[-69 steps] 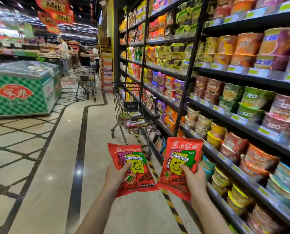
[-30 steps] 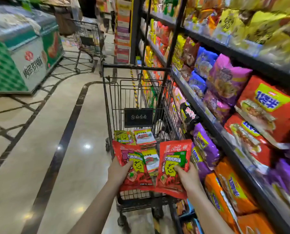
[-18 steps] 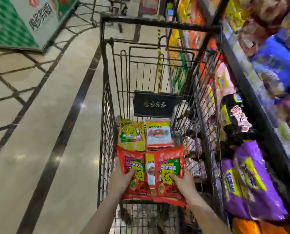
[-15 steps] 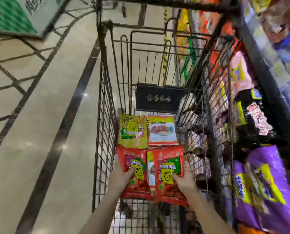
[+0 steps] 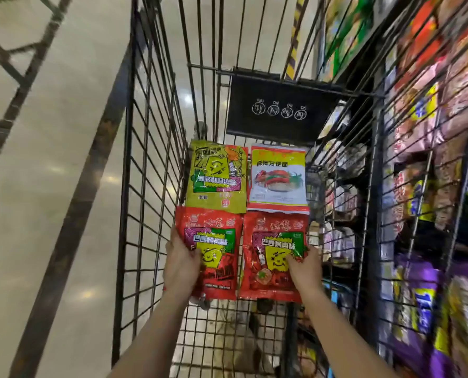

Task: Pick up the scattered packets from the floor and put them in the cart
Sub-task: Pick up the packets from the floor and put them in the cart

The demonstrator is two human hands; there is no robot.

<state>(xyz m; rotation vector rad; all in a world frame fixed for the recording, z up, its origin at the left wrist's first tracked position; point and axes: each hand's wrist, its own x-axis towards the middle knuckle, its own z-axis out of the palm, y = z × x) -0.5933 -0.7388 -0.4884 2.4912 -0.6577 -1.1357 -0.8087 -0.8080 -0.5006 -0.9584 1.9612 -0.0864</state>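
Head view: two red packets now sit low inside the cart (image 5: 134,186), side by side. Left red packet (image 5: 213,249) and right red packet (image 5: 275,255) lie just below a green packet (image 5: 216,178) and a white packet (image 5: 278,177) already on the cart floor, edges touching or slightly overlapping. Approx half a sec ago both red ones were higher and angled toward each other, w/ a third pack showing between them; now they look flat and parallel, covering that gap. A couple of secs back they were carried in the open aisle, cart well ahead.

Left hand (image 5: 182,266) grips the left red packet at its lower left, thumb on the front. Right hand (image 5: 305,271) pinches the right red packet's lower right edge. Neither has let go yet.

Meaning: drop-off is nearly done, prob. only the release remains, then back for any packets left on the floor, which aren't in view here.

Around: black info plate (image 5: 279,107) on cart's far wall, tiled floor (image 5: 50,186) to the left, stocked shelves (image 5: 432,159) close on the right.
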